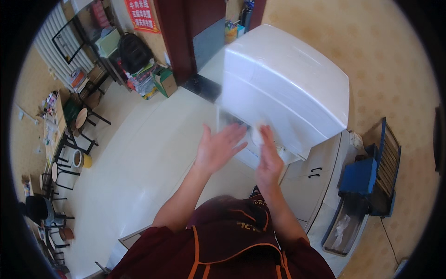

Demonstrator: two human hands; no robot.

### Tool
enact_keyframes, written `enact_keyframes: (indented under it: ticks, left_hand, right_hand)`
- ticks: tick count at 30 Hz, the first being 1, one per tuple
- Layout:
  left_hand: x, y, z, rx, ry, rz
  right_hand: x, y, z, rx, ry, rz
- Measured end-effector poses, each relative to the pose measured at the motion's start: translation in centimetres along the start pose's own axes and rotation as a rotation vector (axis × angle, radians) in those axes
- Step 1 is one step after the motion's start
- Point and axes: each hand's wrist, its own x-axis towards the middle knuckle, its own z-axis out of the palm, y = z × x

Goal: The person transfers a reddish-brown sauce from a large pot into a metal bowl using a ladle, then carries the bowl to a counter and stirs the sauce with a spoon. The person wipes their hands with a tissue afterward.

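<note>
My left hand point(221, 148) is raised in front of me, palm flat and fingers spread, with nothing in it. To its right my right hand point(270, 160) is turned edge-on with its fingers stretched out. A gap separates the two hands, and both are slightly blurred. Beyond them stands a large glossy white casing point(278, 80) with a bulging top. Beside my right fingertips a small white thing point(256, 135) shows, too blurred to name; whether they touch is unclear. I wear a dark red apron point(230, 240) with orange trim.
At right, a low cabinet point(310, 181) supports a blue machine point(359, 176) with a slatted rack and a long tray point(345, 226) holding clear plastic. Stools point(82, 117) line a table point(55, 125) at left. A green box point(165, 82) stands near the doorway.
</note>
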Motion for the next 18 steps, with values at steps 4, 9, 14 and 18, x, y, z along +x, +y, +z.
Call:
enact_keyframes:
  ticks: [4,9,14,18]
  left_hand:
    - [-1.6,-1.0,0.4,0.124,-0.072,-0.1]
    - [-4.2,0.6,2.2,0.013,-0.31,-0.12]
    - [-5.2,1.3,3.0,-0.058,-0.563,-0.229]
    - [-5.2,1.1,3.3,-0.067,-0.654,-0.264]
  right_hand:
    - [0.0,0.2,2.5,-0.132,-0.255,-0.31]
    - [-4.5,7.6,-1.4,0.146,-0.305,0.578]
    - [-4.3,7.0,-2.9,0.599,0.13,0.899]
    - [-4.1,3.5,-4.2,0.65,0.22,0.826]
